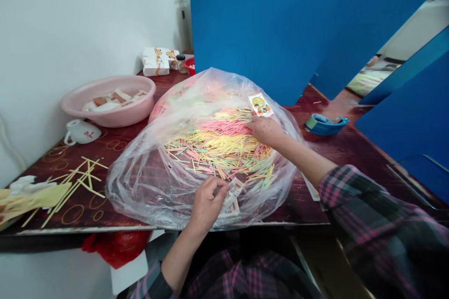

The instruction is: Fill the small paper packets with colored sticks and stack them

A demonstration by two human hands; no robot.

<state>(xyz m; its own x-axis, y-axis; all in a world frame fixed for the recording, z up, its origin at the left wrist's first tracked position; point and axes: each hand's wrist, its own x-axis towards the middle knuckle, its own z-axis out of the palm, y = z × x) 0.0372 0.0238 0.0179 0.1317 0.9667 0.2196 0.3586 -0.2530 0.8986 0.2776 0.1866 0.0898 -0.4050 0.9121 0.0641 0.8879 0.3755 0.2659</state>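
The left hand (206,208) pinched a printed paper strip (232,198) at the near edge of a clear plastic bag (140,187), while the right hand (266,131) rested on pastel sticks (217,147) inside, its fingers' grip undetermined.

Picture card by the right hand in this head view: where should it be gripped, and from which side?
Pinch the picture card by its lower edge, coming from below, where the right hand already is. The card is a thin, flat rectangle lying askew on the clear plastic bag, just past the coloured sticks. That edge is the nearest, and a flat pinch there avoids reaching across the card.
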